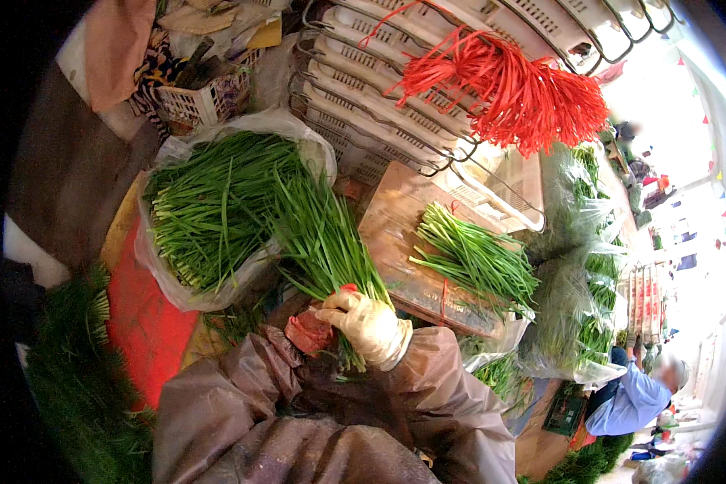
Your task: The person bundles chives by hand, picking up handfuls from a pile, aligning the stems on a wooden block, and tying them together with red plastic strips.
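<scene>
My right hand (369, 324), in a cream rubber glove, is closed around the lower part of a bunch of garlic chives (327, 234). The bunch leans up and left, its leaves reaching toward a heap of more garlic chives (222, 202) in a clear plastic liner. My left hand (307, 331) is against the bunch beside the right glove; only red covering shows near its brown sleeve, and its fingers are hidden. Something small and red (348, 287) shows just above the right glove. On a wooden board (391, 214) to the right lies another bunch of garlic chives (480, 254).
Stacked white plastic crates (379, 89) with metal handles stand ahead, with red ties (508, 89) hanging before them. Plastic-wrapped greens (569, 298) are piled at right. Dark greens (81, 387) lie at left. A person in blue (633, 399) bends at far right.
</scene>
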Demonstrator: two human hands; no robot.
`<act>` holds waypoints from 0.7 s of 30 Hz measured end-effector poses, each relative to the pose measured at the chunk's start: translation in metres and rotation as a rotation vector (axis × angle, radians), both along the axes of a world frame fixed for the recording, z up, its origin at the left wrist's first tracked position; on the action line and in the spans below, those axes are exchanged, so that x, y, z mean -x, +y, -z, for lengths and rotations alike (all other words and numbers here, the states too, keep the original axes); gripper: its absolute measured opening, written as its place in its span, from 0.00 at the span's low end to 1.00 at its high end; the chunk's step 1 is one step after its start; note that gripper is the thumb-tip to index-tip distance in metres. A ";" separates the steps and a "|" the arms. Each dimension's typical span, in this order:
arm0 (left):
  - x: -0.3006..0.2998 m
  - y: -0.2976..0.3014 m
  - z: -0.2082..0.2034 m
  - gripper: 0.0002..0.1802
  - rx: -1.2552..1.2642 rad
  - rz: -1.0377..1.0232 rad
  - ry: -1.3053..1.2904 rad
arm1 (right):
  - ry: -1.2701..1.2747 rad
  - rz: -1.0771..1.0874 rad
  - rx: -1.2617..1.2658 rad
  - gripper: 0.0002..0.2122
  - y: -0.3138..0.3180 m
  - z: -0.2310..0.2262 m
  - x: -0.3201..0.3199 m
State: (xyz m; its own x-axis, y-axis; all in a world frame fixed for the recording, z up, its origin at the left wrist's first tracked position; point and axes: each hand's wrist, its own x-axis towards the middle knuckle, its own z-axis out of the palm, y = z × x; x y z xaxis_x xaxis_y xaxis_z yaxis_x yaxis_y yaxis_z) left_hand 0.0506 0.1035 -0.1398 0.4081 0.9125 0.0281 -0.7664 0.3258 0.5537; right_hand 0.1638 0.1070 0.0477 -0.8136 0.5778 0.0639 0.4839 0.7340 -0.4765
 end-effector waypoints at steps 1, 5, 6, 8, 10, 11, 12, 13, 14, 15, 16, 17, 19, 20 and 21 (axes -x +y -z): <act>0.001 0.001 0.006 0.28 -0.023 0.001 0.006 | 0.022 -0.007 -0.044 0.15 0.003 -0.003 -0.004; 0.004 0.008 0.058 0.29 -0.150 -0.034 0.010 | 0.107 0.499 0.470 0.13 0.010 -0.016 -0.008; 0.003 0.014 0.039 0.29 -0.147 -0.027 -0.016 | 0.080 0.343 0.249 0.14 0.006 -0.009 -0.013; 0.012 -0.008 -0.037 0.28 0.136 -0.013 -0.252 | 0.022 0.021 -0.187 0.15 -0.006 0.001 -0.024; 0.018 -0.017 -0.082 0.27 0.328 0.059 -0.444 | -0.040 0.064 -0.114 0.17 -0.033 0.013 -0.023; 0.018 -0.015 -0.071 0.27 0.390 0.143 -0.511 | -0.019 0.052 -0.092 0.19 -0.042 0.016 -0.021; 0.017 -0.015 -0.062 0.26 0.449 0.232 -0.578 | 0.002 0.043 -0.069 0.21 -0.047 0.016 -0.020; 0.019 -0.016 -0.068 0.24 0.513 0.268 -0.459 | -0.061 -0.018 -0.089 0.21 -0.048 -0.002 -0.018; 0.017 -0.014 -0.053 0.24 0.473 0.221 -0.397 | -0.015 0.065 0.180 0.20 -0.052 -0.008 -0.024; 0.011 -0.012 -0.025 0.23 0.434 0.172 -0.335 | 0.046 0.174 0.427 0.18 -0.054 -0.015 -0.030; 0.017 -0.010 -0.070 0.23 0.435 0.205 -0.294 | -0.078 0.206 0.198 0.15 -0.039 -0.062 -0.029; 0.024 -0.009 -0.119 0.24 0.428 0.239 -0.260 | 0.275 0.534 0.328 0.14 -0.024 -0.055 -0.038; 0.018 -0.007 -0.098 0.24 0.449 0.266 -0.338 | 0.504 0.900 0.658 0.21 0.027 -0.010 -0.080; 0.005 -0.005 -0.084 0.24 0.461 0.306 -0.388 | 0.363 0.968 0.861 0.27 0.051 0.020 -0.116; -0.012 -0.006 -0.072 0.25 0.488 0.198 -0.360 | 0.419 1.149 1.071 0.30 0.055 0.046 -0.118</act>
State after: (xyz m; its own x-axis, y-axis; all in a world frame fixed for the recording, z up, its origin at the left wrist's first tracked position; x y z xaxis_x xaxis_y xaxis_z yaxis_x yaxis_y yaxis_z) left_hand 0.0625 0.0977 -0.0676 0.6130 0.7631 -0.2046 -0.7761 0.6301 0.0250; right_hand 0.2822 0.1620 0.0015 0.0240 0.7585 -0.6513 0.2249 -0.6388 -0.7357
